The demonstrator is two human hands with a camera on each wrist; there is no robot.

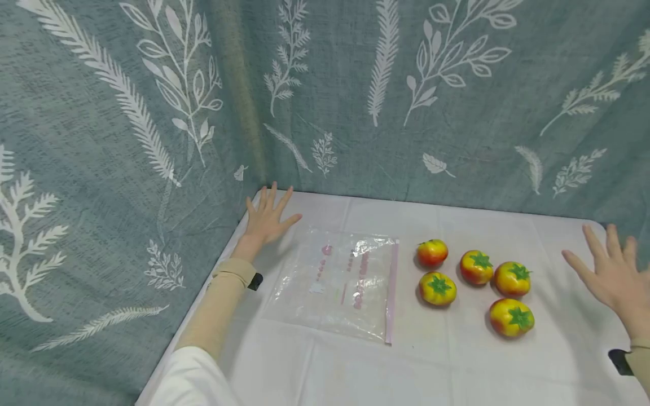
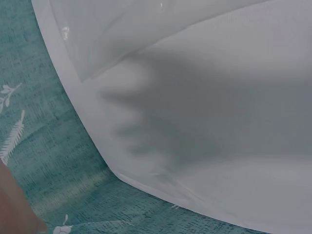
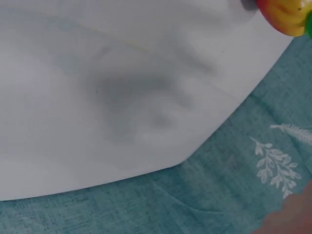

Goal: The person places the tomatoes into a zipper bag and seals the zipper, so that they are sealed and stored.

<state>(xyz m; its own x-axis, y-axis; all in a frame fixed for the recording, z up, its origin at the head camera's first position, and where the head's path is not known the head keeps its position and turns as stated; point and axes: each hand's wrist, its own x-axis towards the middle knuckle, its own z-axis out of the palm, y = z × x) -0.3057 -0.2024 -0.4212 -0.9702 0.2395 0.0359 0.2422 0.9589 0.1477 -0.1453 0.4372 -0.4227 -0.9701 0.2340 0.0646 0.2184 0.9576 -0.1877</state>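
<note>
My left hand (image 1: 265,221), fingers spread wide, hovers over the table's far left corner and holds nothing. Just to its right, a clear plastic zip bag (image 1: 330,299) with pink print lies flat, its pink-edged opening facing right. Several shiny red-and-yellow tomato-like fruits (image 1: 475,267) with green star-shaped tops sit in a loose group right of the bag. My right hand (image 1: 614,276) is raised beyond them at the right side, fingers spread and holding nothing. Part of one fruit (image 3: 285,14) shows in the right wrist view, where only a bit of the hand (image 3: 290,214) appears.
A white cloth covers the table (image 1: 365,372), and both hands cast shadows on it. Blue-green curtains (image 1: 350,152) with white leaf patterns hang along the table's far and left edges.
</note>
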